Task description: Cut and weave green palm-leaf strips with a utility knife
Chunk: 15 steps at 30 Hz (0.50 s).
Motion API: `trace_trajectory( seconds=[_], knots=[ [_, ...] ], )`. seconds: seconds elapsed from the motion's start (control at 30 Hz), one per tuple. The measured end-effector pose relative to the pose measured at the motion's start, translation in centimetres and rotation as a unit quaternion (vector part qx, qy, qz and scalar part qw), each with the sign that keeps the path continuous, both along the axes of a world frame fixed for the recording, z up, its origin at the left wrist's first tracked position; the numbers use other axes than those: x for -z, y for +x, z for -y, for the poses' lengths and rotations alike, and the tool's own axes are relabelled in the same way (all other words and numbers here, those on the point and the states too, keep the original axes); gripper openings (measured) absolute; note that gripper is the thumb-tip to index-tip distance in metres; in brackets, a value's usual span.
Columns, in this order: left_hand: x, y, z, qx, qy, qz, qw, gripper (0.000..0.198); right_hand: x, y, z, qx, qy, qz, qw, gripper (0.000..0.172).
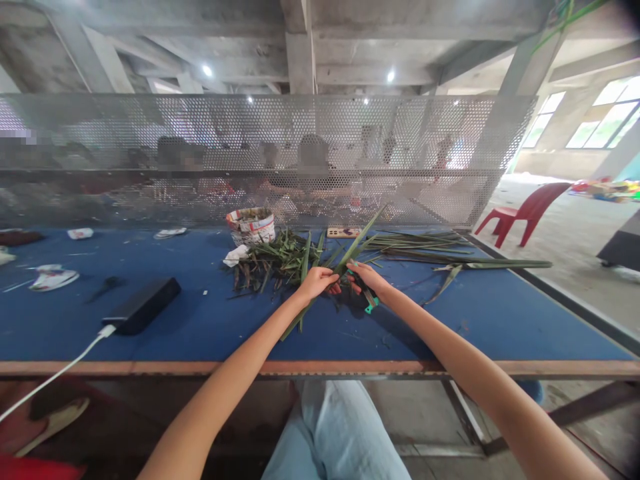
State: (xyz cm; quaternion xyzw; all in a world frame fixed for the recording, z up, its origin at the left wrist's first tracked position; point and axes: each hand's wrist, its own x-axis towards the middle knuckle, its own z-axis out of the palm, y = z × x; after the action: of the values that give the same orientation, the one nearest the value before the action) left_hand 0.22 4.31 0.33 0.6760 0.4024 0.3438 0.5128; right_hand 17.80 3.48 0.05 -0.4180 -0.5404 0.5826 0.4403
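My left hand (319, 283) is closed in a pinch on long green leaf blades (354, 247), which slant up to the right from its fingers. Close beside it, my right hand (368, 279) is wrapped round a black-and-teal hand tool (371, 304) that looks like a cutter. Its handle end sticks out below the palm; the working end is hidden against the leaf. Just beyond my left hand lies a heap of cut green leaf pieces (283, 257). More long leaves (420, 241) lie flat to the right.
A round bin wrapped in printed paper (251, 228) stands behind the heap. At left are a black power bank (143, 308) with a white cable and some crumpled white scraps (54, 277). A perforated metal screen (400, 147) borders the blue table (240, 340). A red chair (527, 212) stands right.
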Motion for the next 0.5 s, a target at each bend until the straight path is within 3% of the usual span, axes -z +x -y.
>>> trace_trajectory(
  seconds=[0.13,0.27,0.37,0.5],
  knots=[
    [-1.3,0.0,1.1,0.041,-0.008,-0.017,0.999,0.021,0.0,1.9,-1.1,0.121,0.008,-0.033,0.992,0.035],
    [-2.4,-0.3,2.2,0.153,-0.042,-0.020,0.987,0.022,-0.2,3.2,-1.9,0.189,0.011,-0.050,0.981,0.036],
    [-2.2,-0.2,2.2,0.174,-0.071,0.002,0.982,0.021,-0.3,2.9,-1.6,0.171,0.006,-0.039,0.984,0.032],
    [-1.5,0.2,1.3,0.077,-0.079,0.028,0.993,0.024,-0.1,0.9,-0.2,0.061,-0.004,-0.006,0.998,0.025]
  ],
)
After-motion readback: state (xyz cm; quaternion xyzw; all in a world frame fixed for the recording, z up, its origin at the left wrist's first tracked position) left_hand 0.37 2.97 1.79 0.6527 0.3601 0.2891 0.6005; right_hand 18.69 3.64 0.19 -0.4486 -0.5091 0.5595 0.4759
